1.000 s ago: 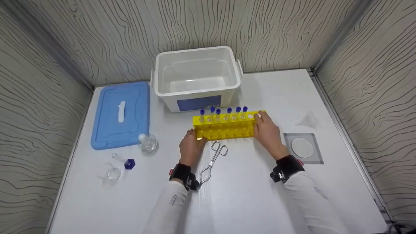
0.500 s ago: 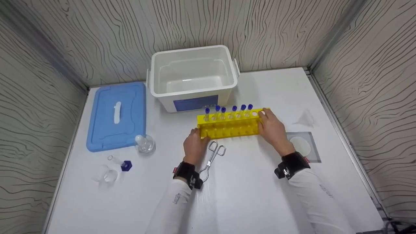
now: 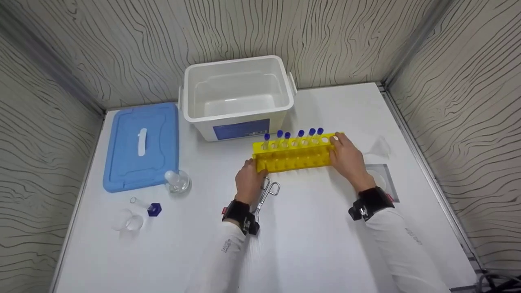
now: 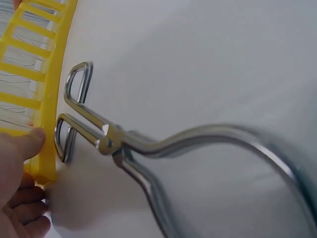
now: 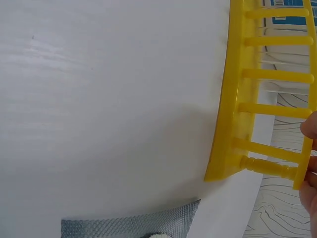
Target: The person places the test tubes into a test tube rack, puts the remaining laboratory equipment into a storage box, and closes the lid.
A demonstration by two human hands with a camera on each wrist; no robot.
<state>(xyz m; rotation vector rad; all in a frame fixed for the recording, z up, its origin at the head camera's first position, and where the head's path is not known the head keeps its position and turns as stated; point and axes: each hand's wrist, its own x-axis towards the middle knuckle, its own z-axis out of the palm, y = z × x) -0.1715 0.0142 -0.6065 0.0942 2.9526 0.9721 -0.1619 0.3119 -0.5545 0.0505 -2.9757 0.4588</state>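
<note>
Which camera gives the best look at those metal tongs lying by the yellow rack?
The left wrist view: the tongs fill it, loops and pivot sharp. The head view shows the tongs small, partly behind the left hand. The right wrist view misses them.

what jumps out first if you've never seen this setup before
The bright yellow test tube rack at the middle of the white table, with six blue-capped tubes in its far row, gripped at its ends by the left hand and the right hand. Behind it stands an open white tub, with its blue lid lying flat to the left. Metal tongs lie just near of the rack by the left hand.
</note>
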